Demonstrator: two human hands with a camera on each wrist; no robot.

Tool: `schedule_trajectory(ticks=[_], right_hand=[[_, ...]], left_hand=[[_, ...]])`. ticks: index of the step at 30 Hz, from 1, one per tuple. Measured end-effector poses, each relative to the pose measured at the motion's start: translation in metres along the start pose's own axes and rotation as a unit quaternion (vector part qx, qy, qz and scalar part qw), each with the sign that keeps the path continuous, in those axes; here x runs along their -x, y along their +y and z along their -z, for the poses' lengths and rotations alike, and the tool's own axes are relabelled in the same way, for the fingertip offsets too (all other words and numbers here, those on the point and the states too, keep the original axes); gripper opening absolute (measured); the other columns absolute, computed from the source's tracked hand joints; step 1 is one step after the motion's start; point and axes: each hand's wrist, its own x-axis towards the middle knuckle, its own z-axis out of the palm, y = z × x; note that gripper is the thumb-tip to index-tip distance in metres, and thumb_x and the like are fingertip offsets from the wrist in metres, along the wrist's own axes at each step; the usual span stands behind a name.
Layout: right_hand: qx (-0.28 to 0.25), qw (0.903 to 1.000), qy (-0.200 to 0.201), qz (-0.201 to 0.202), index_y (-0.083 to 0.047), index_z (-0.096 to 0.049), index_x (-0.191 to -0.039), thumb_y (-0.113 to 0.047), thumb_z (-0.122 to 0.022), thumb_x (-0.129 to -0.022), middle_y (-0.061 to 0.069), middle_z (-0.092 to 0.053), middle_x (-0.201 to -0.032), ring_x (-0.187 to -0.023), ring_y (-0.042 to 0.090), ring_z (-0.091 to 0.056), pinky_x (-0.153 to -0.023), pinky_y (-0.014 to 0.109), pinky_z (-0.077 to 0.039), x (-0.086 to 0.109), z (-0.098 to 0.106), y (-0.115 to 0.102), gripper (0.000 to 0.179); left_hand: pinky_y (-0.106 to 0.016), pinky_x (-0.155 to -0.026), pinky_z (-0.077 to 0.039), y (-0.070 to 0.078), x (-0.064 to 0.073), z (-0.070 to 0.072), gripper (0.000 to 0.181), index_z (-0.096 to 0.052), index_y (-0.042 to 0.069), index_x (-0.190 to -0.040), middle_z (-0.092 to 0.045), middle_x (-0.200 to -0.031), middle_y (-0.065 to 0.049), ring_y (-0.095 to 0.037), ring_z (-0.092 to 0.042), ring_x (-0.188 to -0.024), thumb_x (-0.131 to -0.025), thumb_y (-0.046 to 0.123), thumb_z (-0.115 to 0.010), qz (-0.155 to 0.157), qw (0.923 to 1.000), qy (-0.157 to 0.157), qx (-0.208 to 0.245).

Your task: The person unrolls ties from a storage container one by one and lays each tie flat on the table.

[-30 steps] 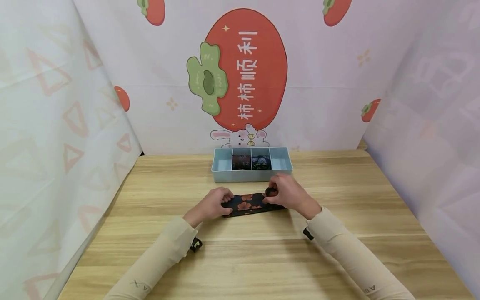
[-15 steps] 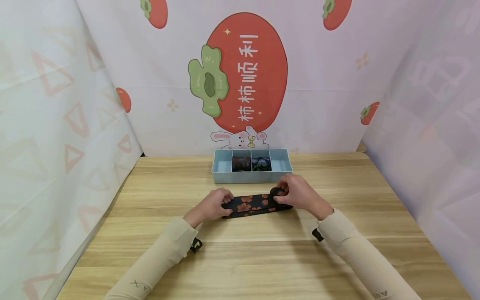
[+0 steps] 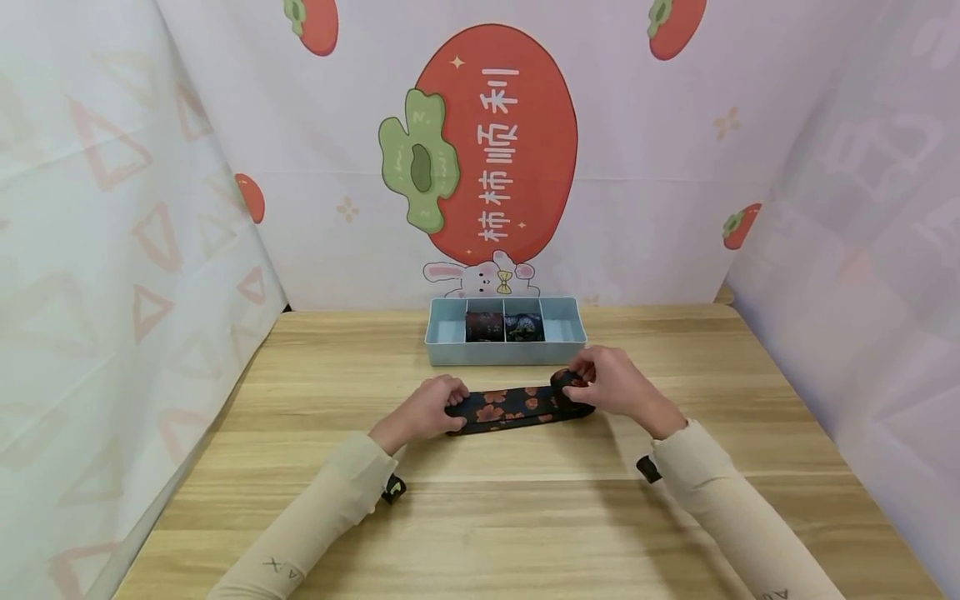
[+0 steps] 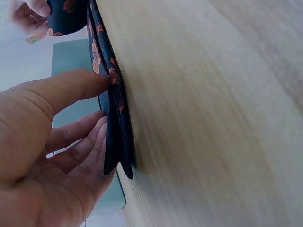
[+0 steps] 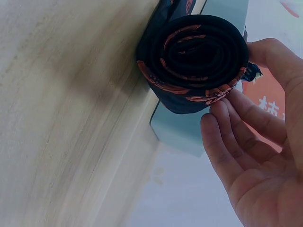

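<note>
A dark cloth strip [image 3: 513, 407] between left hand [image 3: 427, 407] and right hand [image 3: 617, 383] bears an orange floral print; beyond, a light-blue box [image 3: 506, 355]; beneath, tan, wood-grained tabletop [image 3: 510, 517].

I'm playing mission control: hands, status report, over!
Left hand pinches flat end of flowered cloth. Right hand holds its rolled end. Blue box beyond; nothing seen in the way.

Matt cloth strip [image 3: 517, 406], smooth plastic box [image 3: 504, 355], wood-grain tabletop [image 3: 495, 525]
</note>
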Motion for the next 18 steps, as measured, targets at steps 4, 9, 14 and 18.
schedule_trajectory(ticks=[4, 9, 14, 18], right_hand=[[-0.002, 1.0, 0.002, -0.004, -0.004, -0.076, -0.105, -0.021, -0.083, -0.089, 0.006, -0.072, -0.092, -0.083, 0.016, -0.063, -0.077, 0.036, -0.057, 0.004, 0.003, 0.006, 0.024], [-0.013, 0.9999, 0.007, -0.006, -0.003, -0.076, -0.107, -0.019, -0.082, -0.09, 0.007, -0.074, -0.095, -0.085, 0.017, -0.067, -0.079, 0.038, -0.059, 0.008, 0.005, 0.013, 0.024], [-0.02, 0.9996, 0.008, -0.019, -0.001, -0.076, -0.109, -0.018, -0.08, -0.09, 0.009, -0.075, -0.096, -0.087, 0.019, -0.068, -0.079, 0.037, -0.059, 0.012, 0.008, 0.02, 0.026], [-0.025, 0.9991, 0.007, -0.033, 0.001, -0.075, -0.11, -0.016, -0.078, -0.09, 0.009, -0.075, -0.095, -0.086, 0.018, -0.068, -0.077, 0.035, -0.059, 0.016, 0.011, 0.027, 0.027]], left_hand=[[-0.04, -0.095, -0.057, 0.001, 0.0, 0.0, 0.036, -0.07, -0.002, -0.119, -0.069, -0.112, -0.012, -0.018, -0.063, -0.099, -0.088, 0.008, -0.084, 0.001, 1.0, -0.002, -0.001], [-0.04, -0.094, -0.057, 0.001, 0.0, 0.0, 0.036, -0.07, -0.002, -0.118, -0.069, -0.112, -0.012, -0.019, -0.064, -0.098, -0.088, 0.008, -0.084, -0.003, 1.0, 0.0, -0.007], [-0.041, -0.094, -0.057, 0.001, 0.0, 0.0, 0.036, -0.07, -0.003, -0.118, -0.069, -0.111, -0.012, -0.019, -0.064, -0.097, -0.087, 0.008, -0.085, -0.005, 0.9999, 0.002, -0.011], [-0.041, -0.095, -0.057, 0.0, -0.001, -0.001, 0.035, -0.07, -0.002, -0.118, -0.069, -0.111, -0.012, -0.019, -0.063, -0.098, -0.088, 0.008, -0.084, -0.003, 0.9999, -0.002, -0.013]])
